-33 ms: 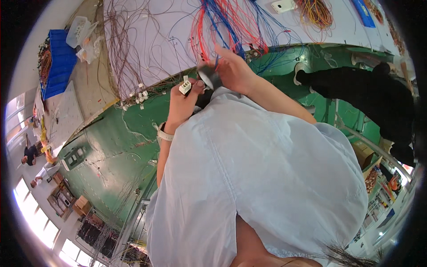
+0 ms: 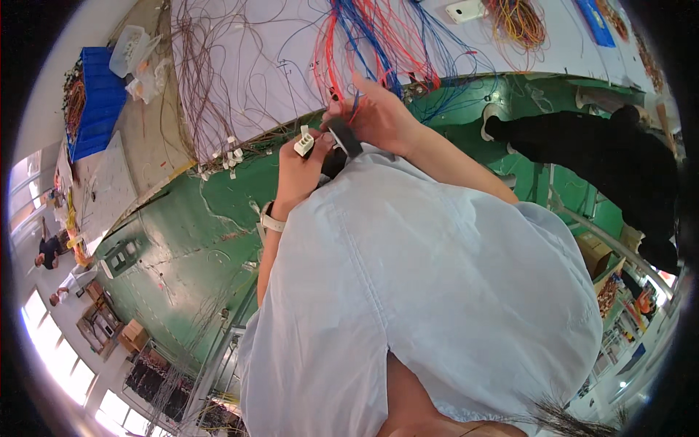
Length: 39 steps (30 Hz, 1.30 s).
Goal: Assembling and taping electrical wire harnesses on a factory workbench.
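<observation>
My left hand (image 2: 300,171) is closed around a white plastic connector (image 2: 303,144) with square openings, which stands out above its fingers. Just right of that hand's fingertips is a dark roll of tape (image 2: 345,140), tilted edge-on, between my two hands and close to my shirt. My right hand (image 2: 386,122) is beside the roll, thumb raised and apart from the other fingers, which reach left above it. Red and blue wires (image 2: 355,102) pass close to these fingers. What lies behind the fingers and under the roll is hidden.
A white-topped table (image 2: 251,109) carries brown wires (image 2: 200,73), red and blue wire bundles (image 2: 375,44) and a yellow-orange coil (image 2: 515,25). White connectors (image 2: 231,154) hang at its near edge. A blue bin (image 2: 98,102) lies left. A person in black (image 2: 590,146) is at right.
The tape roll has turned to a more edge-on tilt and shifted slightly down. My right fingers have moved up off it. The left hand with the connector is almost still.
</observation>
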Each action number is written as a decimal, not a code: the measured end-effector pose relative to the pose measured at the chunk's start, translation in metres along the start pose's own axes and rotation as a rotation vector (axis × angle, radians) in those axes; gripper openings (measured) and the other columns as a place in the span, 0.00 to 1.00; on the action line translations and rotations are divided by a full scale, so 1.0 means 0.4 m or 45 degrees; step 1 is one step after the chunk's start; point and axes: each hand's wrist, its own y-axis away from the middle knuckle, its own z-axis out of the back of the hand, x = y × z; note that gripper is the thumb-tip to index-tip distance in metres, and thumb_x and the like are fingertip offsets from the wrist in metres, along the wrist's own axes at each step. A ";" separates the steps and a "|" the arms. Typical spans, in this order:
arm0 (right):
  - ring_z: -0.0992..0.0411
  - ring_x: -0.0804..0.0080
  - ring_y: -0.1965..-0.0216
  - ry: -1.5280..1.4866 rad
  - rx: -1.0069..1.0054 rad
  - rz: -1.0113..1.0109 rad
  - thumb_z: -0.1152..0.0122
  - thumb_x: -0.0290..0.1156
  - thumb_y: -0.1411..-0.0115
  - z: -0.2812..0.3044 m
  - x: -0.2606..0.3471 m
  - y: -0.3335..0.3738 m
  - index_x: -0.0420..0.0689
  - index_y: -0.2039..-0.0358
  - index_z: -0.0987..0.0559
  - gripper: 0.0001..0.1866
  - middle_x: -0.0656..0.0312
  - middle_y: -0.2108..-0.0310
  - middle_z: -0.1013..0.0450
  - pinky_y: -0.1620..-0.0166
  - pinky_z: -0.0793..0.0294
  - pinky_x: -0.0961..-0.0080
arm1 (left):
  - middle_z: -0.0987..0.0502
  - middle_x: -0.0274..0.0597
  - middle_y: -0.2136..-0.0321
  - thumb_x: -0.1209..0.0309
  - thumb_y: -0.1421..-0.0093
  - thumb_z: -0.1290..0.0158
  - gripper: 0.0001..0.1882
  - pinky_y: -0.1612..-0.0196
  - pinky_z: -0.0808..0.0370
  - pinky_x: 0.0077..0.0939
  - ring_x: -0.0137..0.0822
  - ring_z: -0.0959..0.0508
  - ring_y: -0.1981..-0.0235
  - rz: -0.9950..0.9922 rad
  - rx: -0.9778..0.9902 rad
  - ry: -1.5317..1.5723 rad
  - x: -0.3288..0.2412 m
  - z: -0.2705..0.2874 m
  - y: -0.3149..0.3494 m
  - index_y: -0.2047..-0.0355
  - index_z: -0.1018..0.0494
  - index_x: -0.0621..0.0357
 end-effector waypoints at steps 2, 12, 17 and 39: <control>0.29 0.69 0.57 0.177 -0.080 0.078 0.45 0.43 0.41 -0.018 -0.008 0.007 0.46 0.68 0.25 0.13 0.64 0.67 0.26 0.53 0.32 0.69 | 0.27 0.29 0.81 0.72 0.40 0.47 0.09 0.73 0.34 0.16 0.19 0.32 0.77 -0.161 -0.177 -0.011 0.021 -0.010 0.007 0.75 0.27 0.65; 0.32 0.80 0.57 1.167 0.000 0.212 0.41 0.20 0.52 0.008 -0.029 -0.016 0.39 0.52 0.29 0.23 0.64 0.61 0.29 0.53 0.34 0.81 | 0.40 0.25 0.88 0.66 0.39 0.47 0.10 0.88 0.50 0.18 0.19 0.45 0.91 0.228 -0.341 0.673 0.009 0.006 0.010 0.70 0.28 0.61; 0.27 0.77 0.72 1.570 -0.362 0.522 0.43 0.25 0.45 -0.007 -0.056 -0.045 0.33 0.56 0.27 0.17 0.62 0.71 0.26 0.64 0.26 0.81 | 0.42 0.25 0.88 0.64 0.37 0.49 0.13 0.88 0.52 0.16 0.18 0.46 0.90 0.272 -0.134 0.737 -0.025 0.034 0.004 0.68 0.29 0.63; 0.30 0.75 0.58 1.261 0.095 0.495 0.41 0.16 0.59 -0.005 -0.047 -0.083 0.36 0.53 0.29 0.27 0.62 0.54 0.31 0.49 0.34 0.77 | 0.42 0.26 0.91 0.63 0.40 0.46 0.17 0.88 0.53 0.18 0.18 0.47 0.93 0.417 -0.214 0.693 -0.016 0.077 0.049 0.78 0.30 0.65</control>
